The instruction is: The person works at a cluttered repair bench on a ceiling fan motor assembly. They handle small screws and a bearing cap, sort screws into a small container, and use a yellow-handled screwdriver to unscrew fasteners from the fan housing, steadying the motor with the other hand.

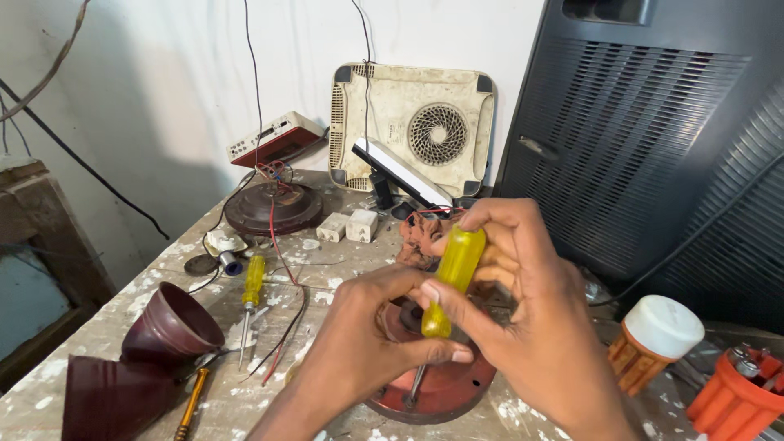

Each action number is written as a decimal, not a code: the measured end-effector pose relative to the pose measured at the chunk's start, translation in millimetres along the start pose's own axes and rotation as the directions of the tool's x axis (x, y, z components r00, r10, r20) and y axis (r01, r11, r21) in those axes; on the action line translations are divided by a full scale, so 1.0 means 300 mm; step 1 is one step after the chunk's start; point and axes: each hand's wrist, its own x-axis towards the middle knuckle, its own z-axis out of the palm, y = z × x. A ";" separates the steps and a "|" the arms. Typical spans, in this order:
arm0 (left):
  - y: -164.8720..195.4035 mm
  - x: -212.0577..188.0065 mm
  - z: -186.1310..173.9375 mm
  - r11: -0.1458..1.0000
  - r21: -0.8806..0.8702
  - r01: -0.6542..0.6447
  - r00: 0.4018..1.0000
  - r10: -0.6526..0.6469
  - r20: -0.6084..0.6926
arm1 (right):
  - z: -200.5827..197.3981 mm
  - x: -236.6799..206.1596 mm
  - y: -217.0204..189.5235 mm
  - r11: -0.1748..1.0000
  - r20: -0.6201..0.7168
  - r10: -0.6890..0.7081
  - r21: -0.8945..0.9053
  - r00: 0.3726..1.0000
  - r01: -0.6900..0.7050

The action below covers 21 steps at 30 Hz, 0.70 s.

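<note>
My right hand [523, 302] grips the yellow handle of a screwdriver [451, 278], whose metal tip points down onto a round red-brown motor housing [445, 392] lying on the bench. My left hand [367, 347] rests on the housing and steadies the screwdriver shaft with thumb and fingers. Much of the housing is hidden under both hands.
On the paint-spattered bench [163, 278]: a second yellow screwdriver [251, 294], a dark red cone-shaped cover [167, 331], another round base with wires [273, 206], two white plugs [347, 226], a cream fan-vented casing [412, 126], orange bulb holders [653, 343], and a large black appliance [653, 139] on the right.
</note>
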 end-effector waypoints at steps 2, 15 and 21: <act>-0.006 -0.001 -0.010 0.975 -0.210 0.075 0.990 -0.046 0.136 | -0.015 0.003 -0.001 0.997 0.067 0.002 0.082 0.998 -0.007; -0.034 -0.006 0.003 0.988 -0.035 0.154 0.987 -0.152 0.055 | 0.006 0.002 -0.021 0.996 -0.003 0.070 -0.050 0.998 -0.070; -0.028 -0.007 -0.017 0.944 -0.256 0.208 0.968 -0.161 0.192 | 0.009 0.011 -0.020 0.996 0.039 -0.066 0.061 0.997 0.063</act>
